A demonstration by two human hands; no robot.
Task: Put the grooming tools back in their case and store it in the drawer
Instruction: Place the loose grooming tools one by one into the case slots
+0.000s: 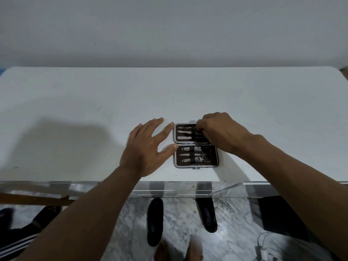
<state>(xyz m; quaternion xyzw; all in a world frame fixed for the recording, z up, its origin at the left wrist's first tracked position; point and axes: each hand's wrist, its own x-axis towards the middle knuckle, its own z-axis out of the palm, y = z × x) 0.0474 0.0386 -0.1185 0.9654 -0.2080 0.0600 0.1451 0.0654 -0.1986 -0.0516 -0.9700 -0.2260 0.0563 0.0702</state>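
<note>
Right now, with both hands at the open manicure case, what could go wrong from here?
The right hand covers part of the upper half's tools, so one could sit outside its strap unseen and block closing.
The left hand lies open beside the manicure case, not gripping it; it may slide.
The case sits near the table front edge; a push could drop it.
</note>
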